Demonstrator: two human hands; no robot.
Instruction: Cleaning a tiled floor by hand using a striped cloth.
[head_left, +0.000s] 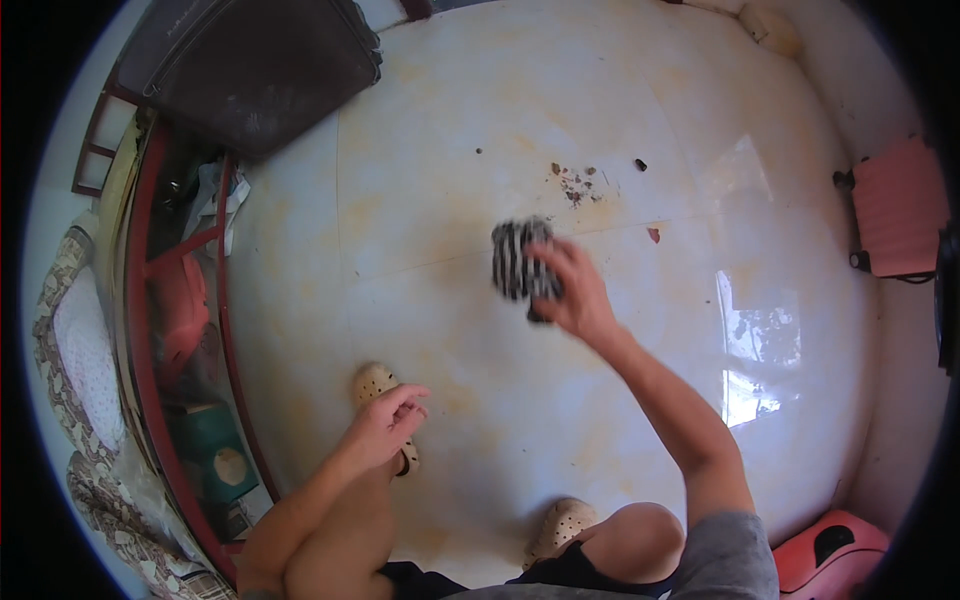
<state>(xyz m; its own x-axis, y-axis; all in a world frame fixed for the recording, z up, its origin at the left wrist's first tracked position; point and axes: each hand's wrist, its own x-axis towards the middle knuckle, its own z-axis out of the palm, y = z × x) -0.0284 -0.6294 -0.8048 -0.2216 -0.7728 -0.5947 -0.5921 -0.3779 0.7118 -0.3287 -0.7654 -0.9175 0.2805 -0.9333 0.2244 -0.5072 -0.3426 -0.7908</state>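
Note:
My right hand (574, 292) grips a crumpled black-and-white striped cloth (517, 259) over the tiled floor; both are somewhat blurred. Whether the cloth touches the floor I cannot tell. Just beyond it lies a scatter of brown crumbs and small debris (576, 186). A small dark cylindrical piece (640, 165) and a reddish flake (654, 235) lie to the right of that scatter. My left hand (394, 420) is empty, its fingers loosely bent, in front of my left knee and above a beige perforated clog (373, 380).
A dark fabric suitcase (255, 75) stands at upper left, beside a red-framed cabinet (154, 300) holding bags and boxes. A pink suitcase (900, 206) is against the right wall, and a red case (832, 555) sits at lower right. Another beige clog (566, 523) is near my right knee.

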